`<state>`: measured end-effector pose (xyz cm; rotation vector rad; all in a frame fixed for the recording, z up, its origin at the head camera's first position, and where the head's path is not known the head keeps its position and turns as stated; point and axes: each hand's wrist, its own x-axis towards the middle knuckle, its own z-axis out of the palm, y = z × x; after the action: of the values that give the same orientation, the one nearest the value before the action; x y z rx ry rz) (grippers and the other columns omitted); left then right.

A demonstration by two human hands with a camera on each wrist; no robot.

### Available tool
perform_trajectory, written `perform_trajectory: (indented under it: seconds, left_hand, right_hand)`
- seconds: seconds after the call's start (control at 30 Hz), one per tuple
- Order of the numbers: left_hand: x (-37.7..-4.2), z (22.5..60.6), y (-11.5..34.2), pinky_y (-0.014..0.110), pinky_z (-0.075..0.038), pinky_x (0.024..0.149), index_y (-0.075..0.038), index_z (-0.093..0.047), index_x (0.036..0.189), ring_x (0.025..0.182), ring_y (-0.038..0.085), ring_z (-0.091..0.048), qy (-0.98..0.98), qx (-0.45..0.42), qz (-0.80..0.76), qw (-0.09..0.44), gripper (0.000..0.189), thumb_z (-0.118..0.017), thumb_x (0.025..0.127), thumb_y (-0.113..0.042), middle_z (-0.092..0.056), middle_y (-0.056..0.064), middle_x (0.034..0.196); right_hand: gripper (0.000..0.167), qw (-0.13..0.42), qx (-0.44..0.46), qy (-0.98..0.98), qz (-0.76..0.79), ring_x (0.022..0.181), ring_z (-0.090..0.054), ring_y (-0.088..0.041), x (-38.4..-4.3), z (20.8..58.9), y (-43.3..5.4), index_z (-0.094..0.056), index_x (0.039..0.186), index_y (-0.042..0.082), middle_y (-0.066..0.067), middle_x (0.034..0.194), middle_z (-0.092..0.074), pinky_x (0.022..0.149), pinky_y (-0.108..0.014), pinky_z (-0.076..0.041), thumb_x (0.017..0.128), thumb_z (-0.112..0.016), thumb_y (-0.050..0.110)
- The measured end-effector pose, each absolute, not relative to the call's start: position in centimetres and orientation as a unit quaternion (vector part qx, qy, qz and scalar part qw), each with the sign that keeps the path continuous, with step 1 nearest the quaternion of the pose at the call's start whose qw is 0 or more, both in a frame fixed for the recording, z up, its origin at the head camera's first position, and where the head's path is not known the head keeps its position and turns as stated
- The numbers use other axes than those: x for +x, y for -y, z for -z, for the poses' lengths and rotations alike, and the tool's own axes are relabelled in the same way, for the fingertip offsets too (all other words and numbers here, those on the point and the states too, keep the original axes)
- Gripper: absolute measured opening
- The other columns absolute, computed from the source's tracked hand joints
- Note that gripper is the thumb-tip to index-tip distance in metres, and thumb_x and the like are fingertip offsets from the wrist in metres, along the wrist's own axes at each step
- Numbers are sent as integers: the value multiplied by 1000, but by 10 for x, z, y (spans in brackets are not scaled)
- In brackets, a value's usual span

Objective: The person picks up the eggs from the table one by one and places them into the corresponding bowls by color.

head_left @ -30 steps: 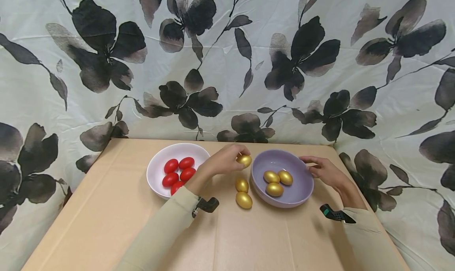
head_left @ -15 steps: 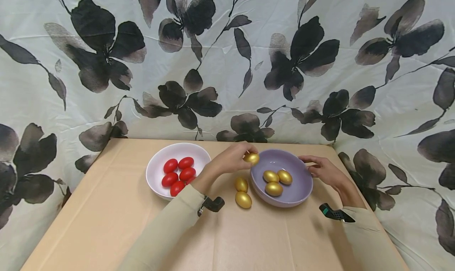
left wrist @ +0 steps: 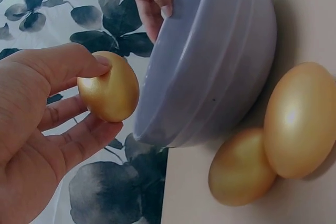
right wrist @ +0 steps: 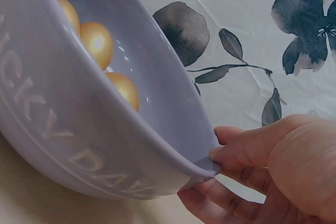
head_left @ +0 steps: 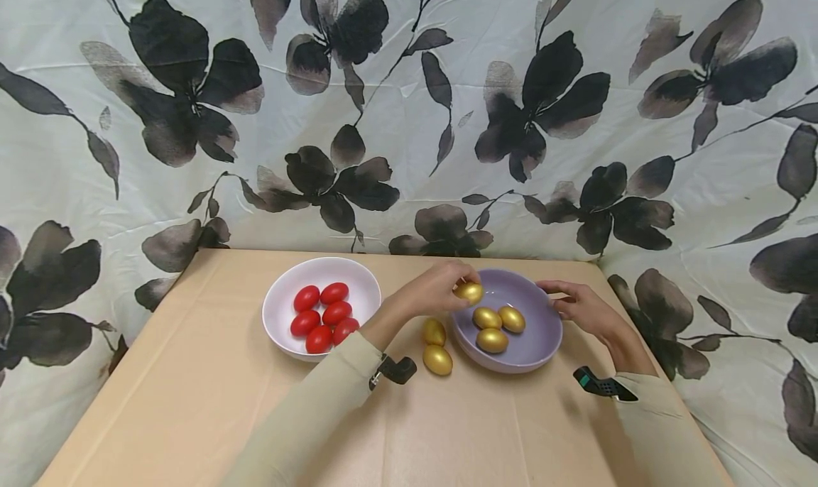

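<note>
My left hand (head_left: pixel 434 289) pinches a golden egg (head_left: pixel 469 293) between thumb and fingers, over the left rim of a purple bowl (head_left: pixel 533 302). The left wrist view shows this egg (left wrist: pixel 113 90) held just off the bowl's outer wall (left wrist: pixel 220 72). Three golden eggs (head_left: pixel 491 340) lie together inside the bowl. On its right side, my right hand (head_left: pixel 591 316) grips the rim, thumb inside and fingers beneath, as the right wrist view shows at the thumb (right wrist: pixel 241 148). Raised letters mark the bowl's outer wall (right wrist: pixel 79 145).
Two more golden eggs (head_left: pixel 437 360) rest on the table (head_left: pixel 473 430), left of the purple bowl. Farther left stands a white bowl (head_left: pixel 277 316) with several red eggs (head_left: pixel 305 323). A floral cloth (head_left: pixel 434 210) hangs behind the table.
My left hand has carried the golden egg rightward, from beside the purple bowl to over its left rim. The right hand stays at the bowl's right rim.
</note>
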<state>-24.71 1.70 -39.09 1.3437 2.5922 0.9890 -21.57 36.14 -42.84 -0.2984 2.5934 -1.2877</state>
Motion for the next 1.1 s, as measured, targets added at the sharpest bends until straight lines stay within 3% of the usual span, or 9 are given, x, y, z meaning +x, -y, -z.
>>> perform_trajectory:
  seconds: [0.53,0.8,1.1]
  left_hand:
    - [-242,404,-39,18,-47,92,-7,-69,119,102,10,-58,-844,454,-276,75,33,-74,86,-8,-67,2,116]
    - [-241,411,-48,19,-45,82,-11,-71,113,92,11,-54,-845,475,-228,85,28,-75,86,-11,-64,-3,101]
    - [-235,414,-59,18,-43,82,-9,-71,117,91,10,-53,-853,485,-167,95,31,-75,86,-13,-65,-3,102]
  right_hand:
    - [47,113,-102,-890,429,122,-59,-47,-214,429,-363,-48,148,0,-30,149,-46,94,-52,-57,101,-53,2]
    - [48,115,-99,-890,431,123,-59,-47,-217,431,-365,-49,148,1,-30,148,-47,94,-53,-57,100,-52,1]
    - [48,120,-96,-889,432,125,-58,-48,-217,431,-365,-48,149,1,-30,149,-46,94,-53,-57,101,-52,2]
